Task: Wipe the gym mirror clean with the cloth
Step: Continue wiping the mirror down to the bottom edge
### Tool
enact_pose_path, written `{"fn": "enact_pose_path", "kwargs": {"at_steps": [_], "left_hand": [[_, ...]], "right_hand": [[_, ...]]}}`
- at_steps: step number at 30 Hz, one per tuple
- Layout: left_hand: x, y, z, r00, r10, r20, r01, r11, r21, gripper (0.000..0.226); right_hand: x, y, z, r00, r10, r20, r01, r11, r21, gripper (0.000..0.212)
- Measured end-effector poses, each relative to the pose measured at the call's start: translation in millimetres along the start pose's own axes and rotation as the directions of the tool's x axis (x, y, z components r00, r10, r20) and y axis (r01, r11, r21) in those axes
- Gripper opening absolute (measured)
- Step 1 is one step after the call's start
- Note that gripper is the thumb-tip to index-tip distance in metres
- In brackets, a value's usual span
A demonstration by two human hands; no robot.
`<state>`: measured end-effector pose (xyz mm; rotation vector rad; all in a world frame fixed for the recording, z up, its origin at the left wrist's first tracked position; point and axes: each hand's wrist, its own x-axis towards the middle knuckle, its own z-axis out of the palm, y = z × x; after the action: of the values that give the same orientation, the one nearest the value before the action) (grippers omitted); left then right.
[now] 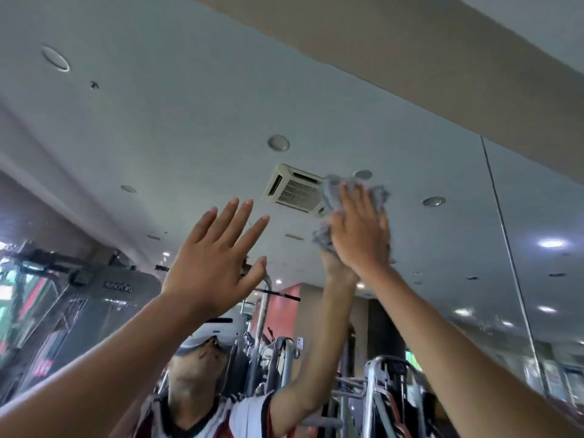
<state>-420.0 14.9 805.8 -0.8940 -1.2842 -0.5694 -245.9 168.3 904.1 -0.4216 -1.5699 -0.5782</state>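
The big gym mirror [158, 137] fills most of the view and reflects the ceiling, gym machines and me. My right hand [360, 229] presses a crumpled grey cloth [328, 194] flat against the glass high up, with straight fingers spread over it. Bits of the cloth stick out above and left of the hand. My left hand [215, 257] is raised to the left of it with fingers spread and straight, holding nothing. Whether its palm touches the glass I cannot tell.
A vertical seam [505, 235] between mirror panels runs down at the right. A beige beam [442, 58] borders the mirror's top edge. Reflected weight machines and metal racks [379, 390] show low down. The reflected air-conditioning vent [294, 191] sits just left of the cloth.
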Motion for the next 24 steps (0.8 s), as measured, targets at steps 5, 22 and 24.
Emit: {"fn": "enact_pose_path", "kwargs": {"at_steps": [5,22,24], "left_hand": [[-13,-2,-1,1.0,0.026,0.004,-0.026,1.0,-0.016,0.066],[-42,8,0,1.0,0.022,-0.014,-0.022,1.0,-0.017,0.068],[-46,10,2,1.0,0.015,-0.019,-0.015,1.0,-0.016,0.068]], "right_hand": [[-59,40,-5,0.863,-0.488,0.132,0.493,0.87,-0.007,0.059],[-77,72,-20,0.951,-0.268,0.153,0.273,0.962,-0.013,0.064],[-55,60,-18,0.994,0.072,0.088,-0.071,0.997,-0.009,0.067]]}}
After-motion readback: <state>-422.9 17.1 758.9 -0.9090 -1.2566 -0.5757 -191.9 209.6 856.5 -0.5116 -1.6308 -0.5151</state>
